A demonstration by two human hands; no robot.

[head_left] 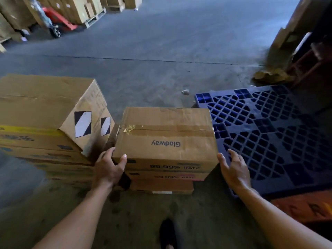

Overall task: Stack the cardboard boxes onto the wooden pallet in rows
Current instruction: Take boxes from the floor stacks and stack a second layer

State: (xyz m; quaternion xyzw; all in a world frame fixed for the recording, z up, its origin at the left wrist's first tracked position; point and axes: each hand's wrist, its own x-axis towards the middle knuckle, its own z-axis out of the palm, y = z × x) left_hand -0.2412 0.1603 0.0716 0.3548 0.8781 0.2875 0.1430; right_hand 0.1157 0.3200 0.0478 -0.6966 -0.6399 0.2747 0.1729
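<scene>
We see the taped cardboard box (166, 133) sitting on top of a short stack of similar boxes on the floor (161, 56), just left of the blue pallet (269, 126). Our left hand (109, 168) grips its near left corner, thumb on the front face. Our right hand (233, 168) is spread open beside the right edge, not clearly touching. A taller box stack (45, 108) stands to the left.

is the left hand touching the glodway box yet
Touching: the head view shows the left hand wrapped on the near left corner of the Glodway box, thumb pressed on its top edge.
</scene>
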